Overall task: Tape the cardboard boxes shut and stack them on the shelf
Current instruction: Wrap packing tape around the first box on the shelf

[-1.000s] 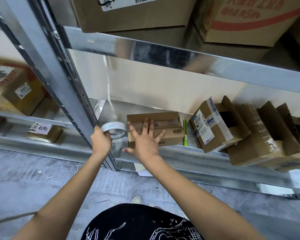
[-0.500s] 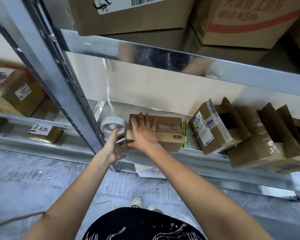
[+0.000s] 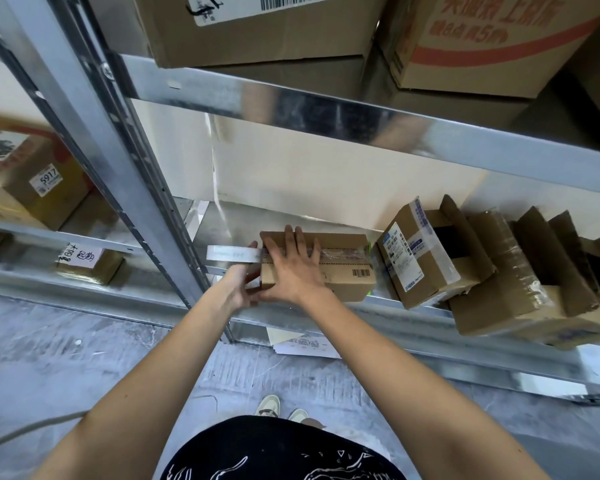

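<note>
Since the earlier frame, the tape roll has turned edge-on and been drawn against the left end of the box, which lies on the shelf. Right hand: fingers straight and spread, pressing flat on the box top. Left hand: below the roll at the box's left end, its thumb rising behind the roll; whether it grips the roll cannot be told. Right of the right hand, open boxes lean together.
</note>
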`<state>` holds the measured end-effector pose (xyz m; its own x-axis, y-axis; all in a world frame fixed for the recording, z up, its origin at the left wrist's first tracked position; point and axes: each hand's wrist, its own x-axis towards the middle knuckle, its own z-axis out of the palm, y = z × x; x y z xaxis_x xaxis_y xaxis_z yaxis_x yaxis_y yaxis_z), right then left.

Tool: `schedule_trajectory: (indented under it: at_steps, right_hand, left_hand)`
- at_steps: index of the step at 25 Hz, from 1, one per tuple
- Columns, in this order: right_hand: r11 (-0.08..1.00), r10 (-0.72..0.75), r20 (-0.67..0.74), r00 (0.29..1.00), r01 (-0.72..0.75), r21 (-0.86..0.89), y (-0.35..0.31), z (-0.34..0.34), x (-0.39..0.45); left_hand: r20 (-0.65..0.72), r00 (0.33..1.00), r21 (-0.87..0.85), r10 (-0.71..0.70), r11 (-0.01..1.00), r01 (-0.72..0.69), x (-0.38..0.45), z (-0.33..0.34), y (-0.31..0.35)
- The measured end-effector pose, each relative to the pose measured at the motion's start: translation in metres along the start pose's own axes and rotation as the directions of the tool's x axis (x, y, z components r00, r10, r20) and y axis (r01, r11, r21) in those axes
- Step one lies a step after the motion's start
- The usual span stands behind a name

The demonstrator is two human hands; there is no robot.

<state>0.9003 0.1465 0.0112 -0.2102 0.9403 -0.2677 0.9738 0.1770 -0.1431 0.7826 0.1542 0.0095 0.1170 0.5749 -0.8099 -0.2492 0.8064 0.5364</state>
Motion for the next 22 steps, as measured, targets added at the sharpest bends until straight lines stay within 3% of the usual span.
schedule_trajectory:
  at_steps: [5, 7, 10, 12, 14, 15, 16, 18, 20, 22]
  right_hand:
    - [0.998, -0.011, -0.081, 0.997, 0.015, 0.059, -0.001, -0.010, -0.002]
    - [0.993, -0.013, -0.175, 0.984, 0.033, 0.109, 0.004, -0.018, -0.004]
    - [0.936, 0.009, -0.380, 0.925, 0.126, 0.328, 0.007, -0.036, -0.012]
    - [0.825, 0.079, -0.441, 0.894, 0.189, 0.532, 0.004, -0.043, -0.017]
    - [0.679, 0.192, -0.445, 0.875, 0.209, 0.704, -0.003, -0.043, -0.020]
    - [0.599, 0.235, -0.453, 0.860, 0.239, 0.764, -0.004, -0.041, -0.022]
    - [0.537, 0.260, -0.463, 0.847, 0.272, 0.799, -0.004, -0.038, -0.023]
    - [0.503, 0.289, -0.473, 0.832, 0.288, 0.815, 0.003, -0.034, -0.029]
    - [0.519, 0.310, -0.435, 0.845, 0.233, 0.822, 0.017, -0.033, -0.036]
    - [0.539, 0.307, -0.384, 0.871, 0.173, 0.825, 0.029, -0.035, -0.044]
  left_hand:
    - [-0.073, 0.995, -0.132, -0.063, 0.990, 0.053, -0.002, 0.003, -0.008]
    - [-0.028, 0.999, -0.104, -0.046, 0.994, 0.042, -0.012, 0.001, 0.002]
    - [0.065, 0.996, -0.051, 0.068, 0.997, -0.065, -0.041, 0.009, 0.035]
    - [0.024, 0.961, 0.028, 0.276, 0.960, -0.277, -0.062, 0.020, 0.063]
    - [-0.026, 0.845, 0.326, 0.534, 0.804, -0.498, -0.076, 0.033, 0.080]
    - [-0.022, 0.763, 0.534, 0.646, 0.653, -0.537, -0.080, 0.039, 0.083]
    - [0.007, 0.679, 0.717, 0.734, 0.470, -0.515, -0.084, 0.045, 0.081]
    - [0.106, 0.550, 0.858, 0.828, 0.203, -0.471, -0.087, 0.055, 0.075]
    - [0.142, 0.485, 0.838, 0.863, 0.156, -0.523, -0.084, 0.060, 0.073]
    - [0.142, 0.477, 0.785, 0.867, 0.195, -0.588, -0.074, 0.057, 0.075]
